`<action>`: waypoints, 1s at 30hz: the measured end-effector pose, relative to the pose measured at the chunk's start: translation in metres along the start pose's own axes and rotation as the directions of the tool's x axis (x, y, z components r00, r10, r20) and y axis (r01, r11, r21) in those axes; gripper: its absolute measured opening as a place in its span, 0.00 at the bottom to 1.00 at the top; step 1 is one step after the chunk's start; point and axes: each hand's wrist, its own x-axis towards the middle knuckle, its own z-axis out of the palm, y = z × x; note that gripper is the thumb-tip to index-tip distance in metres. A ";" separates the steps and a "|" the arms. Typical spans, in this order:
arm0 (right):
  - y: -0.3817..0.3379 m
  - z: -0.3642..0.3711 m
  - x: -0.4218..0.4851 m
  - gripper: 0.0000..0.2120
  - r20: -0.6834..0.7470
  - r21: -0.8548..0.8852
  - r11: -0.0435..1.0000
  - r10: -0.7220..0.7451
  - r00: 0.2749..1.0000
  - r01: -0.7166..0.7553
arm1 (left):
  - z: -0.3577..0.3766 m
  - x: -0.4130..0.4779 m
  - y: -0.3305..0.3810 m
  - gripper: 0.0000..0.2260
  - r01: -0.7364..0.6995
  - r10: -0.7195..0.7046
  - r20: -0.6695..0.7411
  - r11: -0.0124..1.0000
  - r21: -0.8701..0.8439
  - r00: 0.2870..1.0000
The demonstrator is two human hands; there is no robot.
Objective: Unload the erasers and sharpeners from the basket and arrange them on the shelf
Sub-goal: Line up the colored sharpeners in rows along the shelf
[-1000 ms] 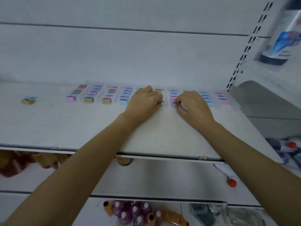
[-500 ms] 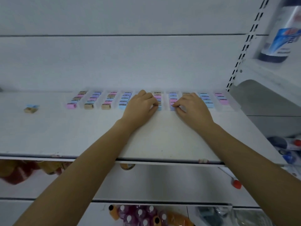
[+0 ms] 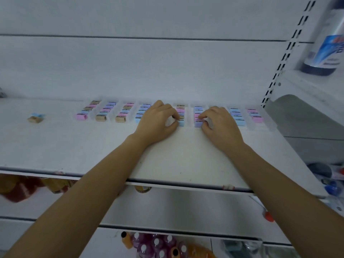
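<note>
- Left hand (image 3: 156, 122) is pinching a blue eraser (image 3: 181, 124) between thumb and forefinger, near the shelf's (image 3: 186, 157) back edge.
- Right hand (image 3: 220, 124) is clamping its fingertips on the neighbouring purple eraser (image 3: 198, 124).

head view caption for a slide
Left hand pinches a blue piece, right hand a purple piece, among rows on a white shelf.

I had both arms stretched forward, left hand (image 3: 158, 121) pinching a blue eraser (image 3: 181, 124), right hand (image 3: 220, 125) pinching a purple eraser (image 3: 197, 124)
</note>
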 end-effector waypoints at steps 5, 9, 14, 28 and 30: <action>-0.013 -0.009 -0.001 0.09 -0.037 0.030 0.995 -0.090 0.995 0.092 | -0.023 0.005 0.000 0.14 0.016 -0.016 -0.029 1.000 0.024 0.999; -0.049 -0.008 0.003 0.08 0.089 0.053 0.971 -0.235 0.968 0.231 | -0.071 0.007 -0.021 0.19 0.053 -0.053 0.001 0.994 0.091 0.999; -0.127 0.011 0.024 0.10 0.258 0.158 0.943 -0.325 0.910 0.292 | -0.143 -0.023 -0.074 0.09 0.153 -0.184 0.157 0.969 0.195 0.970; -0.308 0.125 0.081 0.15 0.490 0.170 0.956 -0.294 0.821 0.241 | -0.250 -0.156 -0.225 0.18 0.524 -0.603 0.369 0.797 0.300 0.707; -0.321 0.139 0.088 0.17 0.494 0.165 0.964 -0.265 0.828 0.210 | -0.240 -0.162 -0.235 0.20 0.559 -0.643 0.331 0.765 0.321 0.690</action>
